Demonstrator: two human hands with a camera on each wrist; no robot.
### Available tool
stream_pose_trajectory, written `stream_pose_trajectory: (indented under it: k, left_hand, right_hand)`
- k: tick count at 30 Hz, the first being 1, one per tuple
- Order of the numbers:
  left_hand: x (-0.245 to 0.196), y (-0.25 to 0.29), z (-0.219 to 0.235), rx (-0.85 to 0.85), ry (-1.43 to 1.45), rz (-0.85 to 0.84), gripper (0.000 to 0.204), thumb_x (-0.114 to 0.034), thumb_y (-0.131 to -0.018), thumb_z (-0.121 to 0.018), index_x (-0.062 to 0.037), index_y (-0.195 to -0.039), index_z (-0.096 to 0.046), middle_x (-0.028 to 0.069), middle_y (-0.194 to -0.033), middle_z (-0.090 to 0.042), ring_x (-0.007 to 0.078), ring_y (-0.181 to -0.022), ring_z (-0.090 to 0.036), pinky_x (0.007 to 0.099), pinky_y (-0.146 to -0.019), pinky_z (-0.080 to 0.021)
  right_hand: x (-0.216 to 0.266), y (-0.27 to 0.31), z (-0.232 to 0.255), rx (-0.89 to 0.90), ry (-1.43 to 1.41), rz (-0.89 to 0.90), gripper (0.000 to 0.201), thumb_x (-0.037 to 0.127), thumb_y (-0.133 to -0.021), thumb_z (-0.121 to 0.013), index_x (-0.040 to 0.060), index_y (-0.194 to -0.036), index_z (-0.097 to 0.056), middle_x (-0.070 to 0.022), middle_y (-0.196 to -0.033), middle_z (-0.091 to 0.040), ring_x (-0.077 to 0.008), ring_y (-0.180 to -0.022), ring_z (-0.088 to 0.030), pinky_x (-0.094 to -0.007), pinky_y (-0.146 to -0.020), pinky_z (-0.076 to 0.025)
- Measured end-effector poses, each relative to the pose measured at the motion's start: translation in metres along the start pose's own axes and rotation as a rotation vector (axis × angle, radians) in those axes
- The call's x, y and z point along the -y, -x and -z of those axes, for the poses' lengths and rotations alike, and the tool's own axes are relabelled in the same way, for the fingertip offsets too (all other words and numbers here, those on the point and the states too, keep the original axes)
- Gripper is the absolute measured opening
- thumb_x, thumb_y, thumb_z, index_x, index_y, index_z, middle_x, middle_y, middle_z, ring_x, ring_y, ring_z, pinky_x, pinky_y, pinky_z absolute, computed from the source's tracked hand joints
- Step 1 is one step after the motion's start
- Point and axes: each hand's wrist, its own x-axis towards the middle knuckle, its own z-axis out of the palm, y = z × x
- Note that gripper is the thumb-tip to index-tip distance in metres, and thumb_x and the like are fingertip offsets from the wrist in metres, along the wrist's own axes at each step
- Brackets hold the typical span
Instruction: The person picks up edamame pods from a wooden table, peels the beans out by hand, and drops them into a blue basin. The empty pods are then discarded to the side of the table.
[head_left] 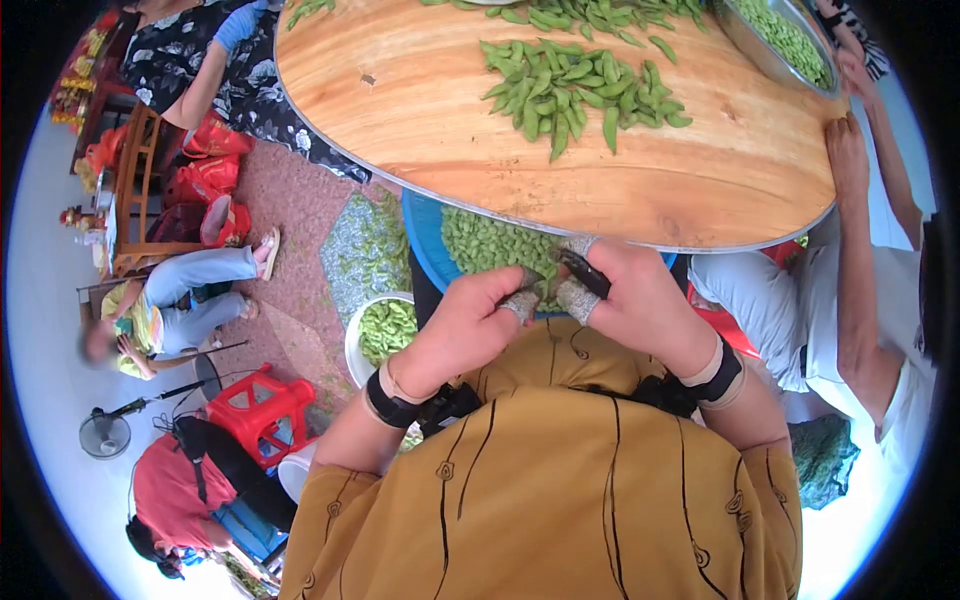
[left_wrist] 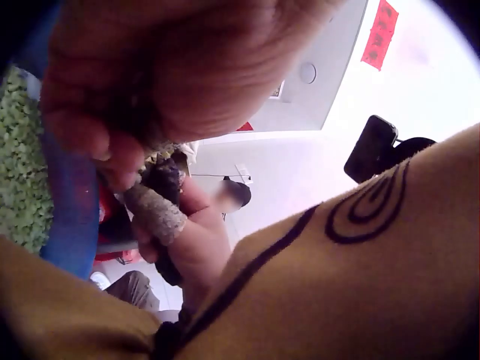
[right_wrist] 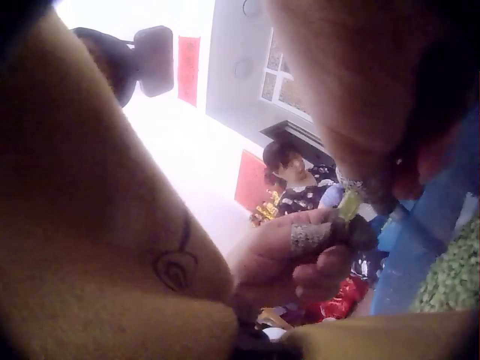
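The pinkish, speckled floor (head_left: 285,215) runs down the left side, with a black fan (head_left: 105,433) and a red stool (head_left: 262,412) standing on it. Next to the right is a white bowl (head_left: 353,350) of green beans. Then comes the left grip (head_left: 465,325), which pinches a small pale green pod (right_wrist: 349,204) between wrapped thumb and fingers. Beneath and beyond it sits the blue basin (head_left: 422,245), holding loose shelled beans (head_left: 490,238). The wooden counter (head_left: 400,120) overhangs the basin's far edge and bears a heap of whole pods (head_left: 560,95). The right grip (head_left: 650,300) has its fingers bent in close to the pod; whether they grasp it cannot be told. At the counter's far right stands a metal bowl (head_left: 762,68) of beans.

To do this well, I'd pin the pod firmly near one end, press along its seam with the padded thumb rather than a bare nail, and keep both grips low over the basin so that beans drop straight in. Gentle, even pressure should spare them from bruising.
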Motion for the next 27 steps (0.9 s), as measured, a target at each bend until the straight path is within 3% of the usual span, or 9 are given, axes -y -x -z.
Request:
stream_pose_trajectory:
  k: [5,12,14,15,19,21,23,25,27]
  left_hand:
    - [0.008,-0.013,-0.007,0.003,0.054,-0.005,0.021,0.002,-0.081,-0.046,0.0001,-0.093,-0.062,-0.0006,-0.074,-0.059,0.0061,-0.066,-0.052,0.0216,-0.059,-0.043]
    - [0.013,-0.031,-0.010,-0.057,0.036,0.001,0.021,0.004,-0.078,-0.044,0.0023,-0.089,-0.061,0.0040,-0.073,-0.060,0.0104,-0.066,-0.053,0.0249,-0.061,-0.045]
    - [0.024,-0.037,-0.010,-0.018,-0.092,-0.174,0.023,0.006,-0.077,-0.043,0.0024,-0.092,-0.060,0.0072,-0.081,-0.061,0.0120,-0.072,-0.054,0.0263,-0.066,-0.047]
    - [0.010,-0.032,-0.011,-0.076,-0.241,-0.323,0.032,0.009,-0.074,-0.043,0.0014,-0.101,-0.059,0.0091,-0.092,-0.061,0.0149,-0.085,-0.058,0.0281,-0.075,-0.049]
    - [0.012,-0.027,-0.016,-0.189,-0.406,-0.425,0.035,0.009,-0.078,-0.045,0.0007,-0.110,-0.057,0.0096,-0.102,-0.062,0.0159,-0.096,-0.060,0.0288,-0.081,-0.050]
    - [0.005,-0.023,-0.016,0.005,0.257,-0.134,0.031,0.007,-0.086,-0.047,0.0021,-0.115,-0.056,0.0085,-0.102,-0.063,0.0167,-0.097,-0.061,0.0284,-0.082,-0.051]
    - [0.006,-0.021,-0.009,-0.001,0.318,-0.175,0.028,0.005,-0.088,-0.048,0.0030,-0.115,-0.056,0.0086,-0.102,-0.064,0.0154,-0.095,-0.062,0.0275,-0.081,-0.052]
    - [0.003,-0.015,-0.003,-0.078,0.324,-0.173,0.024,0.003,-0.090,-0.049,0.0039,-0.113,-0.057,0.0075,-0.101,-0.065,0.0140,-0.087,-0.063,0.0264,-0.077,-0.052]
    - [0.010,-0.004,0.008,-0.144,0.195,-0.173,0.023,0.002,-0.090,-0.050,0.0027,-0.112,-0.059,0.0084,-0.100,-0.065,0.0142,-0.086,-0.063,0.0263,-0.077,-0.052]
  right_hand:
    - [0.001,-0.003,0.005,0.116,-0.072,-0.026,0.018,0.010,-0.068,-0.066,-0.0003,-0.075,-0.053,-0.0198,-0.069,-0.054,-0.0403,-0.066,-0.055,-0.0438,-0.058,-0.044]
    - [0.003,0.000,0.003,0.025,-0.167,-0.123,0.019,0.011,-0.070,-0.067,-0.0004,-0.078,-0.055,-0.0184,-0.068,-0.056,-0.0356,-0.063,-0.057,-0.0386,-0.057,-0.045]
    - [0.001,0.000,0.006,0.027,-0.263,-0.269,0.021,0.014,-0.073,-0.068,-0.0006,-0.083,-0.057,-0.0158,-0.066,-0.054,-0.0248,-0.060,-0.057,-0.0364,-0.056,-0.045]
    - [-0.005,0.000,0.005,0.013,-0.381,-0.300,0.019,0.015,-0.078,-0.068,0.0002,-0.087,-0.060,-0.0077,-0.065,-0.056,-0.0115,-0.058,-0.053,-0.0302,-0.052,-0.045]
    - [-0.003,0.002,0.017,0.071,-0.732,-0.580,0.013,0.011,-0.084,-0.063,0.0034,-0.094,-0.063,0.0038,-0.075,-0.059,-0.0014,-0.057,-0.050,-0.0178,-0.048,-0.042]
    - [-0.004,0.002,0.016,0.112,-0.721,-0.578,0.015,0.011,-0.084,-0.064,0.0026,-0.095,-0.063,0.0024,-0.074,-0.059,-0.0026,-0.058,-0.051,-0.0203,-0.049,-0.043]
    - [-0.007,0.001,0.017,0.140,-0.701,-0.568,0.016,0.011,-0.083,-0.064,0.0017,-0.096,-0.063,0.0009,-0.073,-0.059,-0.0037,-0.060,-0.052,-0.0228,-0.050,-0.043]
    - [-0.010,0.000,0.019,0.067,-0.384,-0.296,0.020,0.013,-0.081,-0.066,-0.0001,-0.095,-0.061,-0.0083,-0.070,-0.060,-0.0156,-0.060,-0.058,-0.0316,-0.054,-0.046]
    - [-0.009,-0.009,0.029,-0.052,-0.196,-0.255,0.022,0.015,-0.081,-0.066,-0.0007,-0.094,-0.060,-0.0137,-0.070,-0.060,-0.0242,-0.062,-0.060,-0.0355,-0.057,-0.046]
